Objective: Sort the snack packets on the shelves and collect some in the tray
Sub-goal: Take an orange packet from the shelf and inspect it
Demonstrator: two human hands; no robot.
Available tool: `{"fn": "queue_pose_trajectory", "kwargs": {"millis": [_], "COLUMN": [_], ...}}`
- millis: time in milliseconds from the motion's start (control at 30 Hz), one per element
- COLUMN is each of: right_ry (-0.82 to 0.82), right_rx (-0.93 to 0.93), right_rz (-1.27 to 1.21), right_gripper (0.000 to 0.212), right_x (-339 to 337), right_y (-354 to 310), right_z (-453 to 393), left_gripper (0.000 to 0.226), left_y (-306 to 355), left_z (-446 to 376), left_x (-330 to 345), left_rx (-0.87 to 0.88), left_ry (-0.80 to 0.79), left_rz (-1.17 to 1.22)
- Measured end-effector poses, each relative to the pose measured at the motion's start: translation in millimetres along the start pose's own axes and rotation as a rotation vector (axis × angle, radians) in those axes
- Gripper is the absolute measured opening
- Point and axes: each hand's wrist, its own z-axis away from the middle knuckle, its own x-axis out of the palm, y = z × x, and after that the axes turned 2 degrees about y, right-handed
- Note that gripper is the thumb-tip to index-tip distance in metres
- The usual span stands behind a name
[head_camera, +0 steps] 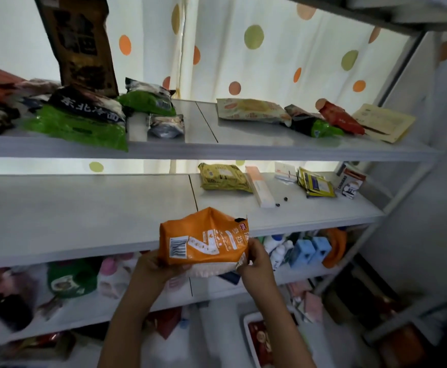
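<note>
Gripping a crinkled orange plastic snack packet (203, 239) at lower centre of the frame, the left hand (152, 266) and right hand (256, 261) are each pinching one bottom corner. It is showing a white barcode panel and a clear window. Four packets are lying at upper right on the grey top shelf (243, 150). One yellow packet (223, 177) is sitting on the middle shelf (84, 208). One white tray (251, 338) is resting at the bottom.

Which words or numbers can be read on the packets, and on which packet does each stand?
"东北冷面": on the green and black packet, upper shelf.
Large "2" and a barcode: on the orange packet that both hands hold; its small print is blurred.
All other packets: too small or blurred to read.
</note>
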Motion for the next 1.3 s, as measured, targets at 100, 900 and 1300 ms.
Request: {"fn": "queue_pose_trajectory", "kwargs": {"millis": [100, 900, 1300], "right_ry": [0.127, 0.179, 0.374], "right_rx": [0.009, 0.549, 0.498], "right_rz": [0.034, -0.657, -0.799], "right_gripper": [0.039, 0.031, 0.037], "right_x": [10.3, -48.2, -154.7], "right_y": [10.6, 72.6, 152.0], "right_z": [6.8, 7.4, -30.7], "left_gripper": [0.036, 0.026, 0.025], "left_y": [-5.7, -31.3, -69.9], "left_z": [4.9, 5.7, -21.6], "left_x": [-1.7, 92.7, 235.7], "left_rx": [0.001, -0.034, -0.394], "left_ry": [-0.013, -0.117, -0.310], "left_rz": [-0.004, 0.020, 0.129]}}
